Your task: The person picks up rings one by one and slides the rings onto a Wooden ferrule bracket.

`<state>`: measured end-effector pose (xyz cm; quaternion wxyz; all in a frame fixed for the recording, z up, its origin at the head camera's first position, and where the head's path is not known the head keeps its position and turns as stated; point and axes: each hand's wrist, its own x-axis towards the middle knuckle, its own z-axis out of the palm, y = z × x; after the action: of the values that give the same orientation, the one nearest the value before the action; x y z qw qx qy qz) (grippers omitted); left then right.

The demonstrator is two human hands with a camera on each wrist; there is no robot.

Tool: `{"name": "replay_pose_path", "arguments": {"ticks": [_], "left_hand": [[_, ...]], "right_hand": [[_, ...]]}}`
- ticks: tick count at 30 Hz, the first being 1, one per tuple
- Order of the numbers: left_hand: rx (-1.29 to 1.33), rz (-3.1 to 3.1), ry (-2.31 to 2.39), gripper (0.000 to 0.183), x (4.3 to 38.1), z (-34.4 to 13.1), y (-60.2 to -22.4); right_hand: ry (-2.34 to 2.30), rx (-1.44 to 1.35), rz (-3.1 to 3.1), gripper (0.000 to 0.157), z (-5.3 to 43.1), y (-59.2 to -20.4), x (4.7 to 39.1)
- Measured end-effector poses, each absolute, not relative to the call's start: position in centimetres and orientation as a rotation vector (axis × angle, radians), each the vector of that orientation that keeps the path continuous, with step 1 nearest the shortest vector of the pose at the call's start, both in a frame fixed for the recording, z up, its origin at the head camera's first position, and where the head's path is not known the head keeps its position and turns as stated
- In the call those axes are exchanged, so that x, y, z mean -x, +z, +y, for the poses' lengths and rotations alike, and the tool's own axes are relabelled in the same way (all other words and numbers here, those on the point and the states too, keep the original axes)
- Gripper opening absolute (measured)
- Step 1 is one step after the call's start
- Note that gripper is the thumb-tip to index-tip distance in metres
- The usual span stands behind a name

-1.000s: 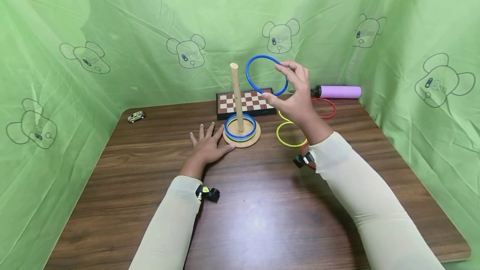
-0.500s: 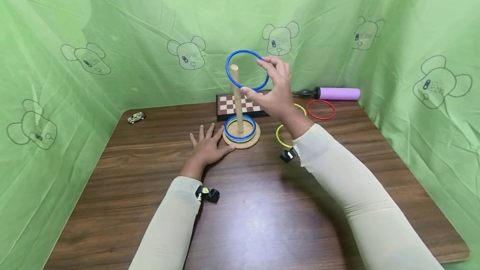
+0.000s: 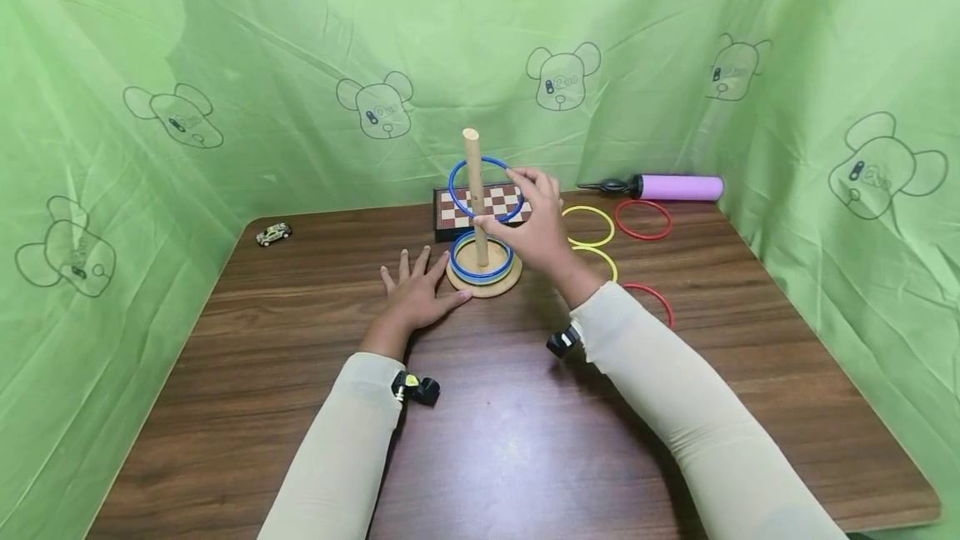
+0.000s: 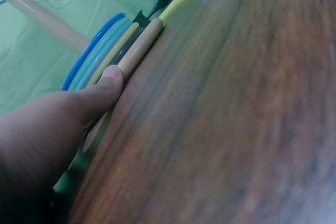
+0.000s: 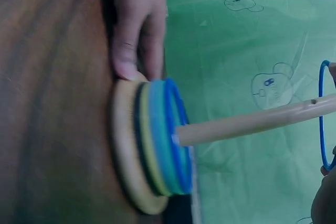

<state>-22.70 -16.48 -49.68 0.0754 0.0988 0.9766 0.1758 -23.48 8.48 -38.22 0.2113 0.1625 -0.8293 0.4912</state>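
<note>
A wooden peg [image 3: 476,177] stands upright on a round wooden base [image 3: 504,283]. Several stacked rings [image 4: 100,51] lie low around it, the topmost a blue one [image 3: 453,263]. Partway up, another blue ring [image 3: 451,187] encircles the peg, apart from the stack. My right hand [image 3: 536,219] pinches this ring at its right side between thumb and fingers; in the right wrist view only bits of that hand show at the edge. My left hand [image 3: 414,294] rests on the table with fingers spread, its thumb [image 4: 111,77] touching the base's edge.
Two yellow rings [image 3: 613,227] and two red rings [image 3: 667,219] lie on the table [image 3: 300,315] to the right. A checkered board [image 3: 454,207] sits behind the peg, a purple pump [image 3: 678,187] back right, a toy car [image 3: 273,233] back left. Green cloth surrounds the table.
My right hand has carried the blue ring left to the peg, then lowered it, and the ring now encircles the peg. The left hand and base stay in place.
</note>
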Motion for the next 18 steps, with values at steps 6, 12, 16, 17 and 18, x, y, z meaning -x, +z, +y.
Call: {"name": "replay_pose_path", "arguments": {"ticks": [6, 12, 16, 17, 18], "left_hand": [[-0.296, 2.932, 0.507, 0.103, 22.8, -16.4, -49.5], [-0.305, 2.930, 0.512, 0.102, 22.7, -16.4, -49.4], [-0.304, 2.928, 0.498, 0.102, 22.7, -16.4, -49.5], [-0.303, 2.928, 0.503, 0.102, 22.7, -16.4, -49.6], [-0.302, 2.928, 0.509, 0.102, 22.7, -16.4, -49.6]], "right_hand": [[1.375, -0.414, -2.376, 0.091, 8.2, -40.9, 23.2], [1.355, -0.384, -2.450, 0.093, 8.0, -42.9, 22.9], [1.370, -0.382, -2.494, 0.093, 8.0, -44.1, 22.9], [1.371, -0.382, -2.501, 0.094, 8.0, -44.3, 22.9], [1.368, -0.380, -2.507, 0.093, 8.0, -44.6, 22.9]]}}
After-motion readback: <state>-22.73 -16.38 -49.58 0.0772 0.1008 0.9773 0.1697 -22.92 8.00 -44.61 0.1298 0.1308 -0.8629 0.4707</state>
